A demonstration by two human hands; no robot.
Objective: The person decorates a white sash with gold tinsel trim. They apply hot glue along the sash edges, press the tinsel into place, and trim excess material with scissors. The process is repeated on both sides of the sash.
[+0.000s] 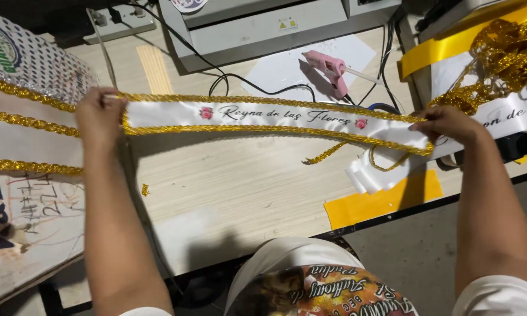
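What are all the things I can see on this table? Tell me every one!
sash: one, white with gold braid edges, stretched between both hands
glue gun: one, pink, far side on white paper
white paper: one sheet, under the glue gun
machine: one, grey, far edge
gold braid pile: one heap, far right
yellow ribbon: one, far right
yellow sheet: one, near edge
table: one, pale wood
left hand: grips the sash's left end
right hand: grips the sash's right end
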